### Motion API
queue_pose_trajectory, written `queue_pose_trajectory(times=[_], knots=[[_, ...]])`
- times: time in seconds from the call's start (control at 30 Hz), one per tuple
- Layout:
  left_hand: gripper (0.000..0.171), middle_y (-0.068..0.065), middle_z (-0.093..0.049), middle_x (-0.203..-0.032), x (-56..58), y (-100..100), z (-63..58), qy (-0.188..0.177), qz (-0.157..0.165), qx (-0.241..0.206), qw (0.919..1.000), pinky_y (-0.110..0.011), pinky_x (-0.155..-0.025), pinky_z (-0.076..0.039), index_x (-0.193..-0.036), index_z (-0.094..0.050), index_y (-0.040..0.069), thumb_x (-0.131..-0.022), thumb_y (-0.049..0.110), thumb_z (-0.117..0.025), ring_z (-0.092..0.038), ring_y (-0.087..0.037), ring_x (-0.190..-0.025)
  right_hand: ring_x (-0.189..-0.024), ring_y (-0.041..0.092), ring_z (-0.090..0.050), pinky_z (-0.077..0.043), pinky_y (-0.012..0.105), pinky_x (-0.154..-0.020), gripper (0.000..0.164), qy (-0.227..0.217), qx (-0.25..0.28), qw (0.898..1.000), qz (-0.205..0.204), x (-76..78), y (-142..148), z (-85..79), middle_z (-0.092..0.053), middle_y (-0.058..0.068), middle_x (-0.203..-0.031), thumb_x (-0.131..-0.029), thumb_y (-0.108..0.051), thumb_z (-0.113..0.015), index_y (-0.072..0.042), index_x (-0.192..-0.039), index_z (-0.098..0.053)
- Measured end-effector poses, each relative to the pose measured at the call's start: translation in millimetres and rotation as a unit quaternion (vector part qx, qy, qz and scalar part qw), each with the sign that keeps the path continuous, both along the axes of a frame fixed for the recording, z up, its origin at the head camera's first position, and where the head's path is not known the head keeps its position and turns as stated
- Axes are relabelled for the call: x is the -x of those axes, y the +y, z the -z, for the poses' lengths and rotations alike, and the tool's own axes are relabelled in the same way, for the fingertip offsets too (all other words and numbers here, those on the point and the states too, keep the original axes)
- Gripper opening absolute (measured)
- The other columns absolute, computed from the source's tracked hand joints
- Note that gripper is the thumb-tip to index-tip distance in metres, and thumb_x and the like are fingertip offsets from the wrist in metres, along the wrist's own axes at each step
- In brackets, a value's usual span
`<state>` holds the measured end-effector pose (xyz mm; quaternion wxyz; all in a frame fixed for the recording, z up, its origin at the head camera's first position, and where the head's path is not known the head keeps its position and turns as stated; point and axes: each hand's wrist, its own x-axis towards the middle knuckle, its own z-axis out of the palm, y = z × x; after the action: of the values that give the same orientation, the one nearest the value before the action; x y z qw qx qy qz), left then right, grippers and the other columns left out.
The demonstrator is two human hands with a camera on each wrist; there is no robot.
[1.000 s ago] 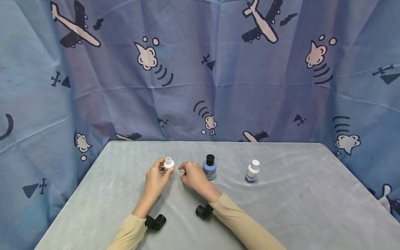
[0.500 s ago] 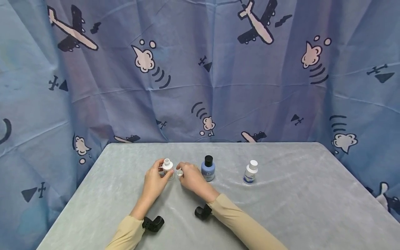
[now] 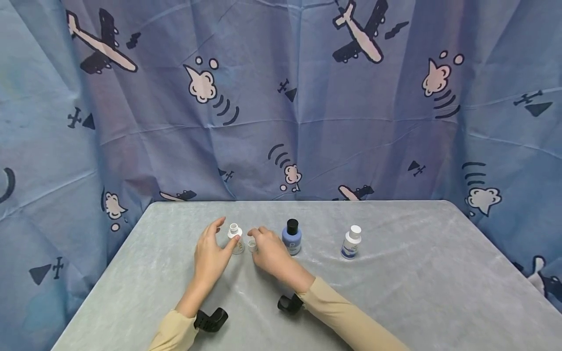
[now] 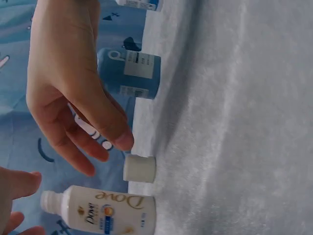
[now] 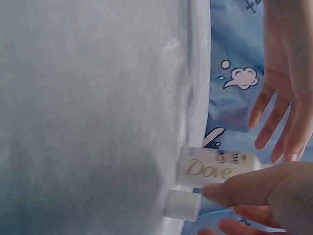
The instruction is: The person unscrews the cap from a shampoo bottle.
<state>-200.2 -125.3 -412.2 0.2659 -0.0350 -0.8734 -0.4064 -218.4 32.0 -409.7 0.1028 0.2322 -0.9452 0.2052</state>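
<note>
A white Dove bottle (image 3: 237,245) stands upright with its neck uncapped; its label shows in the left wrist view. My left hand (image 3: 210,257) is spread beside it, fingers apart and off the bottle in the right wrist view. Just right of the bottle, the white cap (image 4: 140,168) sits on the table. My right hand (image 3: 273,254) hovers over the cap, and in the left wrist view a gap shows between thumb and cap. Both hands hold nothing.
A blue bottle with a black cap (image 3: 291,237) stands close behind my right hand. Farther right is a capped white bottle (image 3: 351,242) with a blue label. A grey cloth covers the table (image 3: 417,282), and a blue patterned curtain (image 3: 246,97) hangs behind it.
My left hand has let go of the Dove bottle and drawn back to the left with its fingers spreading. My right hand has released the cap, which now rests on the table.
</note>
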Motion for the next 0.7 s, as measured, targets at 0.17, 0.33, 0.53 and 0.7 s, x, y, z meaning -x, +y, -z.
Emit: queue_pose_trajectory(times=[0.17,0.33,0.53,0.7], knots=[[0.058,-0.017,-0.061,-0.124,-5.6,0.4,-7.8,0.047,0.008,-0.017,0.9987,-0.048,-0.085,-0.051,-0.13,-0.054,0.004,-0.078,0.015,-0.078,-0.06,-0.033,-0.108,-0.093,0.026,-0.066,-0.055,0.036,-0.075,0.041,0.036,-0.004,0.999,-0.017,-10.7,8.2,-8.1,-0.067,0.007,-0.103,-0.075,-0.006,-0.074,-0.009,-0.115,-0.065],[0.056,-0.015,-0.062,-0.121,-12.9,5.4,-17.4,0.088,0.03,-0.024,0.9954,-0.046,-0.085,-0.053,-0.129,-0.055,0.005,-0.079,0.011,-0.077,-0.06,-0.031,-0.107,-0.084,0.022,-0.067,-0.053,0.032,-0.065,0.038,0.069,0.013,0.997,-0.025,-21.5,18.6,-16.3,-0.069,0.004,-0.097,-0.073,-0.005,-0.076,-0.013,-0.109,-0.067],[0.055,-0.013,-0.063,-0.119,-22.7,18.7,-22.1,0.107,0.069,-0.022,0.9916,-0.043,-0.083,-0.053,-0.128,-0.056,0.003,-0.078,0.008,-0.077,-0.061,-0.03,-0.105,-0.081,0.014,-0.065,-0.052,0.027,-0.064,0.034,0.101,0.021,0.994,-0.025,-32.4,35.3,-19.6,-0.069,-0.002,-0.095,-0.073,-0.007,-0.078,-0.017,-0.104,-0.068],[0.054,-0.008,-0.063,-0.119,-30.4,29.0,-21.5,0.094,0.097,-0.016,0.9907,-0.04,-0.08,-0.055,-0.128,-0.056,0.007,-0.079,0.01,-0.077,-0.061,-0.026,-0.104,-0.076,0.012,-0.063,-0.051,0.025,-0.063,0.032,0.139,0.038,0.989,-0.035,-37.9,55.3,-16.0,-0.068,-0.003,-0.091,-0.072,-0.005,-0.079,-0.017,-0.1,-0.069]])
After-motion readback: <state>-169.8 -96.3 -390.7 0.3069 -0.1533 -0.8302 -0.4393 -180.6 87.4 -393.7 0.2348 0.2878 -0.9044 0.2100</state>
